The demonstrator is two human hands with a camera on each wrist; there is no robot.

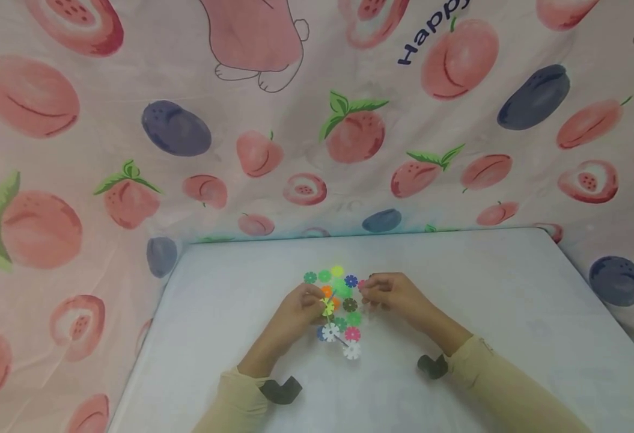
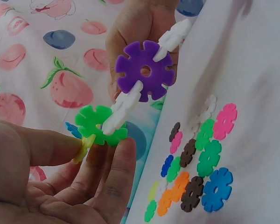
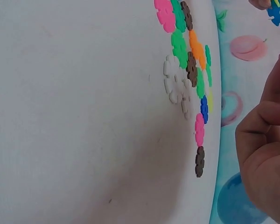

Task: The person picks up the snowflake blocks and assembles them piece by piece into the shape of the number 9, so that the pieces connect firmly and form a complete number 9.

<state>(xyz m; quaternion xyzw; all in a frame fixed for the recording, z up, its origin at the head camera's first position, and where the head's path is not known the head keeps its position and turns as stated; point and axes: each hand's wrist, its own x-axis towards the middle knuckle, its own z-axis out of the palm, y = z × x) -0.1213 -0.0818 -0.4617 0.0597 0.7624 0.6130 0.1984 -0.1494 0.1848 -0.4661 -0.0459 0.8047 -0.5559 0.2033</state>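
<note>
My left hand [image 1: 297,307] pinches a yellow notched plastic disc [image 2: 85,148] between thumb and fingers. That disc belongs to a chain of interlocked snowflake discs: a green disc [image 2: 94,123], a white disc [image 2: 123,108], a purple disc [image 2: 129,80] and another white disc [image 2: 173,35]. A blue disc [image 3: 278,17] sits at the chain's other end. Facing the left hand, my right hand [image 1: 395,293] hovers with loosely bent fingers beside a pink disc [image 1: 362,285] lying on the table. I see nothing held in it; its fingertips are partly cut off in the right wrist view.
Loose discs lie flat in a cluster below the hands, among them an orange disc [image 2: 180,185], a dark brown disc [image 2: 192,193] and a blue disc [image 2: 217,189]. A white-covered table [image 1: 230,288] meets a fruit-print cloth [image 1: 273,108] at its back and sides.
</note>
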